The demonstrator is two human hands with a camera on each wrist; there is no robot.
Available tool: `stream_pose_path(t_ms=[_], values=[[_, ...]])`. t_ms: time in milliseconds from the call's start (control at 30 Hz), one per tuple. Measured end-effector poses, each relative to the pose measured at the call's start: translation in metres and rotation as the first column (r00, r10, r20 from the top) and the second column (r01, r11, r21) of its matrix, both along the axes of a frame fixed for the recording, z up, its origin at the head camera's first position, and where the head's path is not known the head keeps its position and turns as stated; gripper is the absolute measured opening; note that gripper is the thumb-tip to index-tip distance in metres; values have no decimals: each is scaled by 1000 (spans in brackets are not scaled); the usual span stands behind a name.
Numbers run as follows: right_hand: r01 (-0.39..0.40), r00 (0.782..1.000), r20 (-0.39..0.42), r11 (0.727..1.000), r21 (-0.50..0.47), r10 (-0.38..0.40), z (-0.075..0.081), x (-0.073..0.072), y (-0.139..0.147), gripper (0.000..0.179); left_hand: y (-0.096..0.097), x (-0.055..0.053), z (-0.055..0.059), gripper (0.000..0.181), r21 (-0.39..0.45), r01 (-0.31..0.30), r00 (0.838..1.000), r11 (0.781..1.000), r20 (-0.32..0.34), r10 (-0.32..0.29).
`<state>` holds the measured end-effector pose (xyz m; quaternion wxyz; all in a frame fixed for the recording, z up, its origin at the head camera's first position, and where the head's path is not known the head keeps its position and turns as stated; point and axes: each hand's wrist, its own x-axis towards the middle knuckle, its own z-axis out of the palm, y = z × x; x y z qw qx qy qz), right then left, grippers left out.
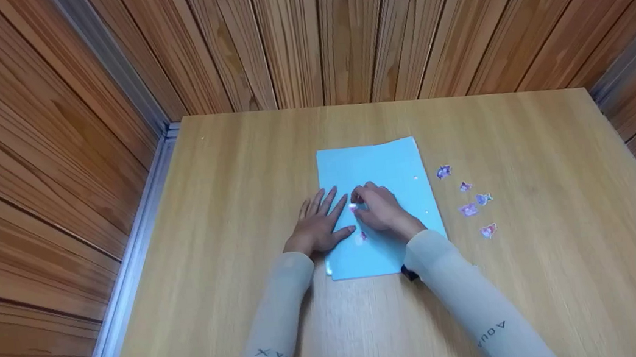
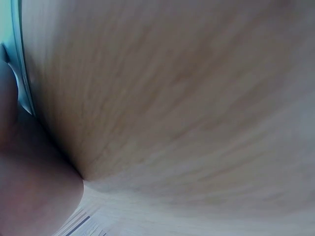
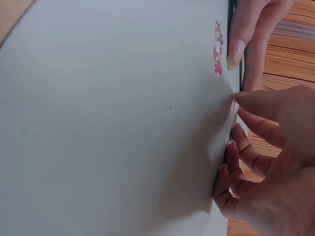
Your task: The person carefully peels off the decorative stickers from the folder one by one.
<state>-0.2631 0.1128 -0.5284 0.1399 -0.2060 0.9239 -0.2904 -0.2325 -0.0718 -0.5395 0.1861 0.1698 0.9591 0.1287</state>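
A light blue sheet or booklet point(image 1: 377, 161) lies on the wooden table. My left hand point(image 1: 319, 226) rests on its left edge with fingers spread and straight. Close beside it, my right hand point(image 1: 382, 207) pinches a small pink-and-white sticker point(image 1: 353, 206) between thumb and fingertips, right at the blue surface. In the right wrist view this sticker point(image 3: 236, 105) shows edge-on between thumb and index finger. Another sticker, a reddish figure point(image 3: 218, 49), lies flat on the sheet near the left thumb. The left wrist view holds mostly blurred table and part of the hand.
Right of the blue sheet several small purple, blue and pink stickers point(image 1: 468, 209) are scattered on the table point(image 1: 551, 270). A couple of tiny white specks point(image 1: 415, 178) show on the sheet. Wood-panelled walls point(image 1: 287, 35) enclose the table's back and sides.
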Motion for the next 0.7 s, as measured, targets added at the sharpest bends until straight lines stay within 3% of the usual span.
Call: stream_pose_path(t_ms=[67,100,167,467,600,700], values=[[71,997,25,994,87,-73,-33,-16,-6,28,-8,-23,-40,75,18,50,999,999,19,-51],[110,994,15,988,106,-112,-45,-21,-8,25,-14,-29,-54,78,54,81,997,995,10,-81],[121,992,20,985,123,-124,-52,-26,-8,24,-15,-33,-62,79,69,92,996,993,4,-93],[92,993,66,987,132,-101,-53,-32,-6,19,-11,-33,-64,78,8,77,997,997,-18,-77],[112,993,12,982,154,-115,-55,-32,-10,13,-15,-34,-62,79,61,102,995,993,6,-103],[59,998,-28,991,121,-56,-53,-31,-7,14,-12,-32,-56,80,39,101,995,994,-21,-100]])
